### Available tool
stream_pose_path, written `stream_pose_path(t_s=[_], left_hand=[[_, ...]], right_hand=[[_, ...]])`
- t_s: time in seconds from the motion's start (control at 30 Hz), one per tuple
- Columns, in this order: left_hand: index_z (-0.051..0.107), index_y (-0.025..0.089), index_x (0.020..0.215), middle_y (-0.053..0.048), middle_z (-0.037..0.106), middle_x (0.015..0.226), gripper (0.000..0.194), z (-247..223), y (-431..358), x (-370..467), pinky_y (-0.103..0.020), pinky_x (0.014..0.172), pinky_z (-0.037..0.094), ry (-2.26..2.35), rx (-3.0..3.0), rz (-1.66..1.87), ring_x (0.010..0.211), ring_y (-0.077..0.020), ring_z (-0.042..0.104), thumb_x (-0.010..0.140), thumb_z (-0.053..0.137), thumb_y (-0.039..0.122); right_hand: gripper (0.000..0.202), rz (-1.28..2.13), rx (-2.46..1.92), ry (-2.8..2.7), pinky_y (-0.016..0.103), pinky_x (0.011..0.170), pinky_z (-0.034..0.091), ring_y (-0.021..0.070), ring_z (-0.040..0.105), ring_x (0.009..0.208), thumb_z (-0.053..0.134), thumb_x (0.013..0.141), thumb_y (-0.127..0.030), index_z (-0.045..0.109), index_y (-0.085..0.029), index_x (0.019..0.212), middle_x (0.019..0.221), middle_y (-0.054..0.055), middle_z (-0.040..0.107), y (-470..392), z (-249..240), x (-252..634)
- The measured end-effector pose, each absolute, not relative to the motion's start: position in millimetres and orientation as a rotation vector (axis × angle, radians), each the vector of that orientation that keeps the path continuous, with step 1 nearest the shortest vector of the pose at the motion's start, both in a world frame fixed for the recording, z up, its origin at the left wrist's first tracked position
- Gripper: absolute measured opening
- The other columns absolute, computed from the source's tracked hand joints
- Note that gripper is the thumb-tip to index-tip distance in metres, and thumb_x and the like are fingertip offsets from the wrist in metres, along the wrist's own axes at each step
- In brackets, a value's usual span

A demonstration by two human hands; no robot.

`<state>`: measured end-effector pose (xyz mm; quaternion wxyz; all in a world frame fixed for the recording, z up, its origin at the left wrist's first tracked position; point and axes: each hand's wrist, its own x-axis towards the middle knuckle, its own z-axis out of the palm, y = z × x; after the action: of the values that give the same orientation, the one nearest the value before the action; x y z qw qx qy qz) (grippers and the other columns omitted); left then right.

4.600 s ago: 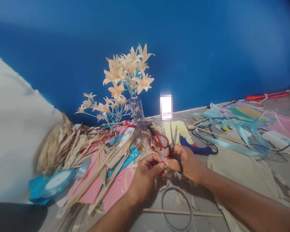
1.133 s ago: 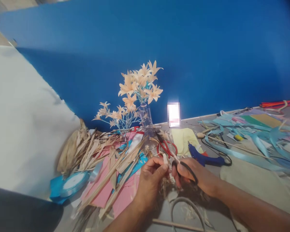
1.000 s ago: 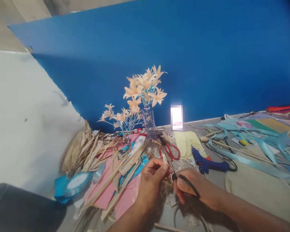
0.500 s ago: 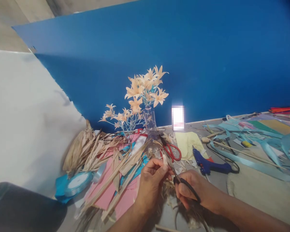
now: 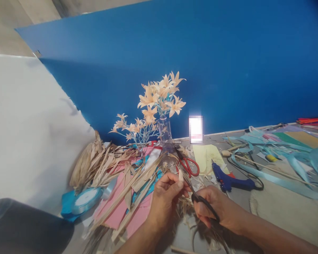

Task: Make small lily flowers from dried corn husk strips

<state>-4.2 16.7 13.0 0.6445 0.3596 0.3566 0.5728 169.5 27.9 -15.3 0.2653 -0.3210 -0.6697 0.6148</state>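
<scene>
My left hand (image 5: 167, 192) pinches a small pale husk piece (image 5: 181, 175) between thumb and fingers. To its right, my right hand (image 5: 210, 204) is closed round the dark handles of a pair of scissors (image 5: 205, 202), whose blades point up and left to the husk piece. Dry husk strips (image 5: 131, 197) lie left of my hands over pink sheets (image 5: 116, 208). Just beyond my hands are red-handled scissors (image 5: 190, 166). Behind them, pale orange flowers (image 5: 161, 95) stand in a clear bottle (image 5: 164, 135).
At the right lie a blue glue gun (image 5: 234, 181), a yellow sheet (image 5: 208, 157), light blue ribbons (image 5: 275, 178) and a beige cloth (image 5: 288, 211). A ribbon roll (image 5: 86, 201) sits at the left near a dark rounded object (image 5: 29, 225). A blue panel (image 5: 228, 63) stands behind.
The scissor blades have drawn slightly closer together in my right hand. My left hand keeps its pinch on the husk piece. The view has shifted very slightly.
</scene>
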Motion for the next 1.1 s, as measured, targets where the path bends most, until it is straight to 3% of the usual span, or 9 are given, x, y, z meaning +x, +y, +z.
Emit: stream_pose_path(t_s=[0.83, 1.1], left_hand=[[0.059, 0.018, 0.069, -0.004, 0.071, 0.069, 0.018, 19.2, 18.7, -8.0, -0.026, 0.065, 0.047, 0.763, 0.833, 1.279, 0.062, -0.0150, 0.062, 0.074, 0.075, 0.024], [0.059, 0.018, 0.073, -0.002, 0.070, 0.070, 0.019, 13.4, 16.9, -4.1, -0.027, 0.067, 0.049, 0.752, 0.758, 1.274, 0.063, -0.0142, 0.062, 0.078, 0.076, 0.026]], right_hand=[[0.065, 1.664, -0.871, -1.790, 0.024, 0.045, 0.023, 0.0077, 0.035, 0.041, 0.063, 0.074, -0.075, 0.053, -0.017, 0.047, 0.043, -0.001, 0.048, 27.3, -17.3, 170.1], [0.074, 1.641, -0.841, -1.802, 0.025, 0.046, 0.025, 0.0098, 0.040, 0.045, 0.051, 0.073, -0.087, 0.056, -0.016, 0.052, 0.047, 0.003, 0.053, 24.3, -9.4, 166.6]])
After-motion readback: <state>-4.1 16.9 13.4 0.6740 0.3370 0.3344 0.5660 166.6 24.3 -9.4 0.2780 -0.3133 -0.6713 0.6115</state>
